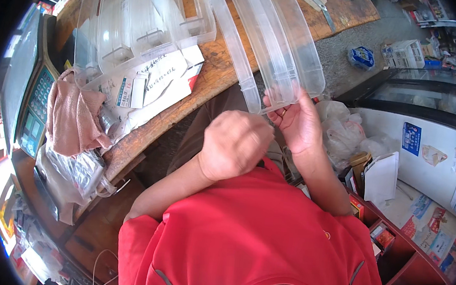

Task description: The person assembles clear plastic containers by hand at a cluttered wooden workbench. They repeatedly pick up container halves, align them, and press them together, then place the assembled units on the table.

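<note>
A clear plastic tray (266,45) with long, narrow channels reaches from the wooden table toward me, its near end past the table edge. My right hand (301,124), palm up with a ring on one finger, holds that near end between its curled fingers and thumb. Beside it my left hand (237,145) is closed, its back toward me and slightly blurred. Its fingertips are hidden near the tray's corner, so what they hold cannot be made out. Left of this lies another clear plastic tray (156,36) with similar channels, resting on papers.
The worn wooden table (218,68) bears handwritten papers (168,85), a pink cloth (76,113) and a scale with a keypad (39,93). Plastic bags (338,127) bunch up right of my hand. Further right are a white cabinet (402,136) and red shelving (408,256).
</note>
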### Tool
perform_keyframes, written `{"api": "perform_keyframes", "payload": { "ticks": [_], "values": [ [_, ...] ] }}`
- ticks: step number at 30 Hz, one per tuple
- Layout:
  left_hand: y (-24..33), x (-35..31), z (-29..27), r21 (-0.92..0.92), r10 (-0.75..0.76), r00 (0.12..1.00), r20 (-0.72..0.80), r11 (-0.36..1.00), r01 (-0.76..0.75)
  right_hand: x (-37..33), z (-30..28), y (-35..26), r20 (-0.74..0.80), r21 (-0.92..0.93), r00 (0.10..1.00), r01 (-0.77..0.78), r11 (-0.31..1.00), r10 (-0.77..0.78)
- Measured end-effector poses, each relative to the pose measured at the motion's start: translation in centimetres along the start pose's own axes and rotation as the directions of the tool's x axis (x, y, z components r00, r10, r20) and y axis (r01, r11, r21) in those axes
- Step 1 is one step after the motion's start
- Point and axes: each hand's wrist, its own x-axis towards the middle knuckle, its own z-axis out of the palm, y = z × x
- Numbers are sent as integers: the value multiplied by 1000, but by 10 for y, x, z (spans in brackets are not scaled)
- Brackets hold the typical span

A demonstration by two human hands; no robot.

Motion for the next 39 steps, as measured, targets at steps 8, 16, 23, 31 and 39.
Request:
{"api": "perform_keyframes", "payload": {
  "ticks": [8, 16, 23, 31, 39],
  "values": [
    [-15, 8, -28, -249, -454, 891, 8, 862, 442, 12, -52, 15, 201, -42, 978, 58, 997, -49],
    [-56, 116, -71, 322, -206, 977, -55, 922, 213, -24, -72, 31, 189, -185, 967, 207, 961, -172],
    [-70, 177, -74, 320, -429, 737, 523, 900, 296, -45, -98, 40, 233, -224, 961, 204, 953, -151],
    [-39, 157, -39, 328, -202, 808, 554, 945, 11, -34, -194, -72, 105, -974, 955, 156, 165, -279],
    [-13, 111, 11, 275, -71, 783, 618, 952, -131, -44, 0, -125, 577, -782, 800, 484, -392, -162]
  ]
}}
